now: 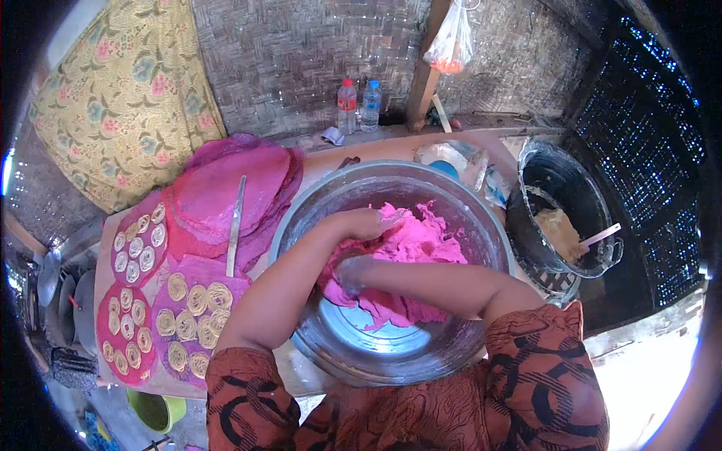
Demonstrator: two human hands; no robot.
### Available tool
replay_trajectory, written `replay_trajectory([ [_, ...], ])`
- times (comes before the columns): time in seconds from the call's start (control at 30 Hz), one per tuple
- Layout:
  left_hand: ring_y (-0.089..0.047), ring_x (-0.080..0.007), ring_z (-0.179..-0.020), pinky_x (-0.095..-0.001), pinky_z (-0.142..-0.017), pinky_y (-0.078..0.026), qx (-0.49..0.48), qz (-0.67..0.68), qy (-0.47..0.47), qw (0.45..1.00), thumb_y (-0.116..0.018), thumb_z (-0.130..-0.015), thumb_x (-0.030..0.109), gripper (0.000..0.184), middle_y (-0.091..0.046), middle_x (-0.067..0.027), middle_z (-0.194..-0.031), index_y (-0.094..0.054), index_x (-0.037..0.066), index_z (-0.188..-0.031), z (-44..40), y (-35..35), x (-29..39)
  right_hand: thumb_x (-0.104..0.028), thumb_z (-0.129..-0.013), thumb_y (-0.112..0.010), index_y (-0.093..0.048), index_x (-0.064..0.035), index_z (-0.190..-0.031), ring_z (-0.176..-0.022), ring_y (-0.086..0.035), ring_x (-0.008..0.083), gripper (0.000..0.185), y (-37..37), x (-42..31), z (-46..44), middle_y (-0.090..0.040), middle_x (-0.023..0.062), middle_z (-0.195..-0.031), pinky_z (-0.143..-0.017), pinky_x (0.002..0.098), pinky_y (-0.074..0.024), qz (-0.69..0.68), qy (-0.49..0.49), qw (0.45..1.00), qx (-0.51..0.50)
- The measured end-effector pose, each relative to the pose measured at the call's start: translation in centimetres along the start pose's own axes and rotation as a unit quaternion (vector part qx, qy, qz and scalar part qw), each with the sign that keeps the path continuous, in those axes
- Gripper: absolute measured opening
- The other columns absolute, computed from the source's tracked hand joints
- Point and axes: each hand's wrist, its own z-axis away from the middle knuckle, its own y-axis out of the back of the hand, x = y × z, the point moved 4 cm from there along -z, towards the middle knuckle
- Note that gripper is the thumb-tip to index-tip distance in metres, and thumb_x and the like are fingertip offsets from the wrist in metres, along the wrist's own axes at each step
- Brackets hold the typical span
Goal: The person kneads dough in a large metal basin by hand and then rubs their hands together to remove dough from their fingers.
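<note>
Your right hand [353,273] is sunk in pink dough [425,242] at the frame's centre, inside the basin [383,338]; your left hand [368,223] touches the dough just above. Both grips are partly hidden; spread or pinching, I cannot tell. A red-capped bottle [347,109] stands at upper centre.

Glossy metal basin [387,340]; rough, matt dough [425,240]; plastic bag [451,41].
</note>
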Motion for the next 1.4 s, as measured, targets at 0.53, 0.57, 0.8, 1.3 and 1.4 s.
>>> replay_trajectory([
  [0.53,-0.061,-0.0376,-0.08,-0.0433,-0.077,-0.048,0.017,-0.001,0.094,0.995,-0.049,-0.076,0.067,0.074,-0.062,-0.0259,-0.084,-0.064,-0.006,-0.075,2.9,0.8,1.8,-0.014,-0.059,-0.058,-0.065,-0.0059,-0.063,-0.06,-0.06,0.0302,0.011,-1.5,3.9,19.2,-0.06,0.018,-0.063,-0.059,0.0406,-0.0503,0.025,-0.067,0.995,0.065],
  [0.57,-0.061,-0.0376,-0.08,-0.0433,-0.077,-0.048,0.011,0.001,0.092,0.996,-0.049,-0.076,0.067,0.074,-0.062,-0.0259,-0.084,-0.064,-0.006,-0.075,3.1,0.9,2.0,-0.014,-0.059,-0.058,-0.065,-0.0059,-0.063,-0.06,-0.06,0.0302,0.011,-1.6,4.1,18.9,-0.06,0.018,-0.063,-0.059,0.0406,-0.0503,0.019,-0.068,0.995,0.063],
  [0.8,-0.062,-0.0365,-0.077,-0.0431,-0.075,-0.05,0.038,-0.11,0.047,0.992,-0.069,-0.059,0.064,0.074,-0.063,-0.023,-0.089,-0.064,-0.005,-0.086,1.6,-2.1,2.6,-0.014,-0.055,-0.06,-0.065,-0.0025,-0.065,-0.066,-0.063,0.0325,0.016,-1.4,10.4,12.5,-0.063,0.0194,-0.069,-0.062,0.0411,-0.0515,-0.06,-0.197,0.977,0.05],
  [1.3,-0.061,-0.0393,-0.082,-0.0481,-0.067,-0.048,0.388,0.002,0.135,0.912,-0.056,-0.068,0.007,0.016,-0.061,-0.0248,-0.085,-0.061,0.0,-0.081,-0.3,-3.6,-0.7,-0.022,-0.07,-0.06,-0.059,0.0035,-0.073,-0.062,-0.06,0.035,0.025,-0.6,13.1,11.2,-0.059,0.0242,-0.071,-0.056,0.0456,-0.0464,-0.235,-0.248,0.883,0.322],
  [1.4,-0.06,-0.0398,-0.083,-0.0482,-0.071,-0.047,0.374,-0.001,0.123,0.919,-0.054,-0.07,0.008,0.015,-0.06,-0.0257,-0.087,-0.06,0.0,-0.081,0.8,-2.5,1.1,-0.026,-0.071,-0.059,-0.06,0.0017,-0.072,-0.06,-0.058,0.0368,0.027,-2.7,14.3,10.5,-0.059,0.0235,-0.069,-0.056,0.0471,-0.0455,-0.219,-0.233,0.891,0.321],
])
